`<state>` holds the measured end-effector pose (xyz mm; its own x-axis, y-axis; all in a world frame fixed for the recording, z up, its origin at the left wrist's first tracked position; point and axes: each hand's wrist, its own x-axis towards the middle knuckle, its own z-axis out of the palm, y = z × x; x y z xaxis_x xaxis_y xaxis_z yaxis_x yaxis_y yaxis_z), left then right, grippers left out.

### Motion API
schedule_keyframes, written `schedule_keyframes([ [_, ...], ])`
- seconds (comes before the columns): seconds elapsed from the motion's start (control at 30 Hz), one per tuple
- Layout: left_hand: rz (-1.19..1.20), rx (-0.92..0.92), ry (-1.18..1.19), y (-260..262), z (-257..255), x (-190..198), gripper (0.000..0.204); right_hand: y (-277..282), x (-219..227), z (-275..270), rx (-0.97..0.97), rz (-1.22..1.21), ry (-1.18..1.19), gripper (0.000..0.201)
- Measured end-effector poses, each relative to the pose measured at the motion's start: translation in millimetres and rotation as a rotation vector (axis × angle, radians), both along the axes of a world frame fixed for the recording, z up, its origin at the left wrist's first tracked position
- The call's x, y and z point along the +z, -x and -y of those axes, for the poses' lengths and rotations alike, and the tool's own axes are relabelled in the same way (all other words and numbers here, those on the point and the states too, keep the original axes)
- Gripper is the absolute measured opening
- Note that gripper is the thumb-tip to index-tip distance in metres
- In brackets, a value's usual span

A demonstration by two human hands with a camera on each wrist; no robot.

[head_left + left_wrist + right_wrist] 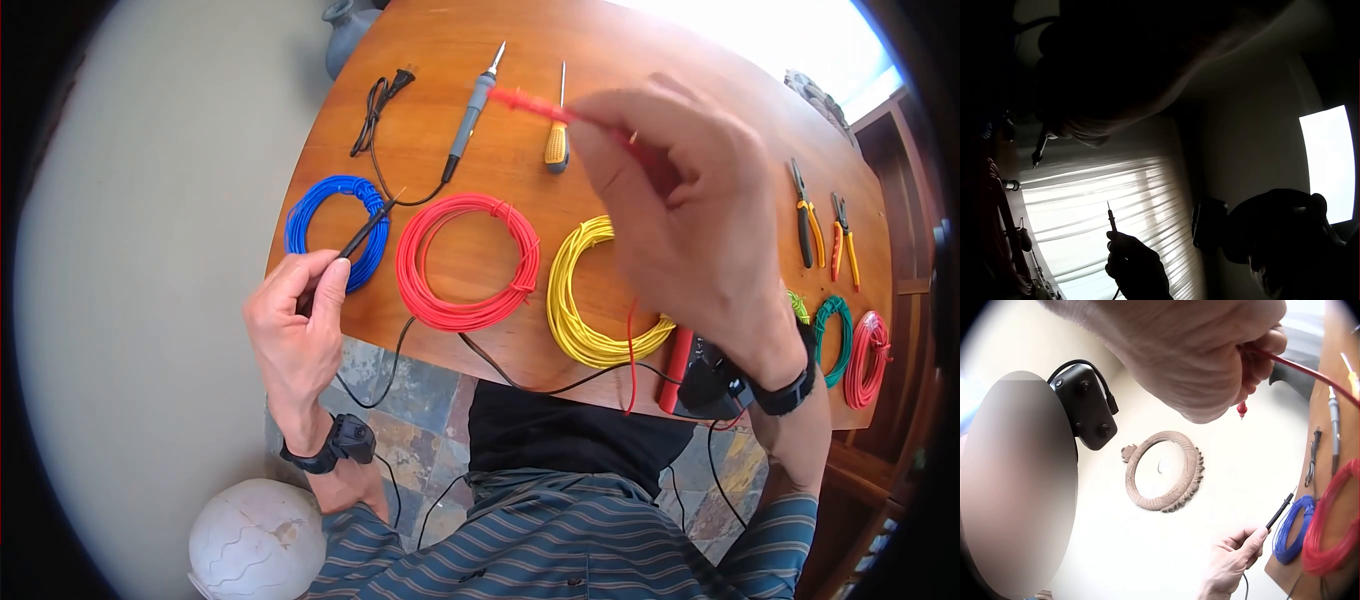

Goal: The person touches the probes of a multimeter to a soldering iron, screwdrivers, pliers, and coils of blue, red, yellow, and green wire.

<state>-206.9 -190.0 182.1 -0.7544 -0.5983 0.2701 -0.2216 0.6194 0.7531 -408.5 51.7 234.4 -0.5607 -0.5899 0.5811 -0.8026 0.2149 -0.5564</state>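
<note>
My left hand (pixel 298 318) pinches a black multimeter probe (pixel 366 230), its thin metal tip pointing up and away over the blue wire coil (pixel 300 215). Raised high above the table, my right hand (pixel 700 190) grips a red multimeter probe (pixel 532 104) that points left. The tip of this red probe (pixel 1242 410) shows beyond the fingers in the right wrist view. A red-and-black multimeter (pixel 682 372) lies at the near table edge, partly hidden behind my right wrist. Between the hands lie a red wire coil (pixel 415 290) and a yellow wire coil (pixel 572 325).
Farther back on the wooden table (pixel 430 40) lie a soldering iron (pixel 468 125) with its cord and a screwdriver (pixel 557 145). Pliers (pixel 803 215), cutters (pixel 840 245), a green coil (pixel 822 345) and a pinkish-red coil (pixel 866 365) are at the right. Black leads hang over the near edge.
</note>
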Motion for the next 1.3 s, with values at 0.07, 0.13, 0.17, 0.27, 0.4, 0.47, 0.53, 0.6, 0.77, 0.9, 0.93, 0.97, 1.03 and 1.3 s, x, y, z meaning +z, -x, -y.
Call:
schedule_keyframes([
  [0.07, -0.033, -0.031, 0.049, 6, 3, 8, 0.011, 9, 6, 3, -0.072, 0.052, 0.056, 0.011],
  [0.13, -0.076, 0.015, 0.033, 9, 7, 12, 0.012, 15, 11, 3, -0.086, 0.048, 0.043, 0.015],
  [0.17, -0.116, 0.061, 0.015, 9, 10, 13, 0.012, 17, 10, 4, -0.084, 0.103, 0.061, 0.017],
  [0.27, -0.144, 0.15, 0.035, 7, 24, 14, 0.014, 19, 9, 11, -0.061, 0.134, 0.062, 0.019],
  [0.4, 0.024, 0.191, 0.009, 8, 45, 11, 0.015, 17, -4, 51, 0.153, 0.22, 0.025, 0.013],
  [0.47, 0.052, 0.171, -0.006, 6, 51, 2, 0.015, 13, -18, 75, 0.217, 0.173, -0.14, 0.014],
  [0.53, 0.08, 0.149, -0.024, 4, 55, -7, 0.015, 7, -34, 97, 0.288, 0.265, -0.198, 0.015],
  [0.6, 0.056, 0.152, -0.058, 3, 58, -13, 0.016, 1, -44, 115, 0.295, 0.307, -0.282, 0.016],
  [0.77, 0.059, 0.166, 0.055, -1, 63, -19, 0.016, -4, -61, 144, 0.241, 0.363, -0.432, 0.018],
  [0.9, -0.063, 0.093, -0.094, -4, 61, -22, 0.013, -4, -67, 145, 0.185, 0.307, -0.487, 0.018],
  [0.93, -0.064, 0.098, -0.099, -3, 60, -22, 0.013, -4, -67, 145, 0.18, 0.301, -0.472, 0.018],
  [0.97, -0.04, 0.078, -0.051, -2, 59, -22, 0.012, -5, -67, 145, 0.183, 0.3, -0.477, 0.018],
  [1.03, -0.017, 0.059, -0.005, -2, 59, -23, 0.01, -6, -64, 144, 0.177, 0.243, -0.432, 0.018],
  [1.3, -0.04, 0.062, -0.045, -4, 60, -21, 0.008, -7, -58, 139, 0.147, 0.23, -0.49, 0.016],
])
